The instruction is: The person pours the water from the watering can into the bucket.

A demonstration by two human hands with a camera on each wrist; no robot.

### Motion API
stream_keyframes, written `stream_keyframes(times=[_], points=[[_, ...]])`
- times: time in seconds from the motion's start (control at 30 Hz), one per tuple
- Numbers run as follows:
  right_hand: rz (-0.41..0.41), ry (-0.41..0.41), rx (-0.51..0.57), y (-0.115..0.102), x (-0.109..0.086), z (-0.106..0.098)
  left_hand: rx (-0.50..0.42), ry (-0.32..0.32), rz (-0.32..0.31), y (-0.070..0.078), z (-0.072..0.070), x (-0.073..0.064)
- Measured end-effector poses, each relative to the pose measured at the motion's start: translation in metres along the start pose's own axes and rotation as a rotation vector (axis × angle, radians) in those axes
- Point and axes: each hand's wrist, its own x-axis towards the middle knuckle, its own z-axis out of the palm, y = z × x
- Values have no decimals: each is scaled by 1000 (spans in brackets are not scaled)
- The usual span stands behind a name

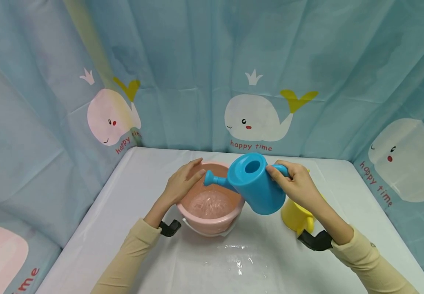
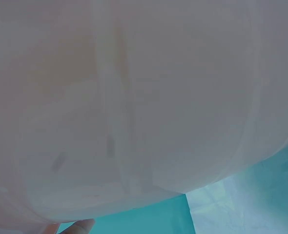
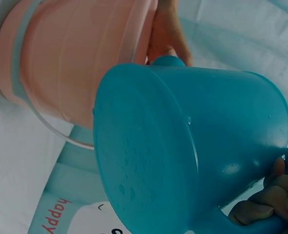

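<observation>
In the head view a pink bucket (image 1: 206, 224) stands on the table, with rippling water (image 1: 210, 204) inside. My left hand (image 1: 179, 183) rests on its left rim, fingers fairly straight and thumb reaching over the opening. The outer bucket wall (image 2: 173, 97) fills most of the left wrist view. My right hand (image 1: 297, 181) grips the handle of a blue watering can (image 1: 257, 185), which tilts left with its spout over the bucket. Droplets cling to the can's base in the right wrist view, where curled fingers (image 3: 276, 200) wrap the handle.
A yellow vessel with a handle (image 1: 296, 216) stands right of the watering can, partly hidden by my right hand and forearm. Wet patches (image 1: 239, 265) glisten on the white tabletop (image 1: 153, 253) before the bucket. Blue whale-print curtains (image 1: 182, 114) enclose the back and sides.
</observation>
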Motion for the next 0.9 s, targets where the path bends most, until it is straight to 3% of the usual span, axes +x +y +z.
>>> stream_keyframes(times=[0.9], points=[[11,-3,-5,1,2,-1,5,-6,-8,2,-1,0]])
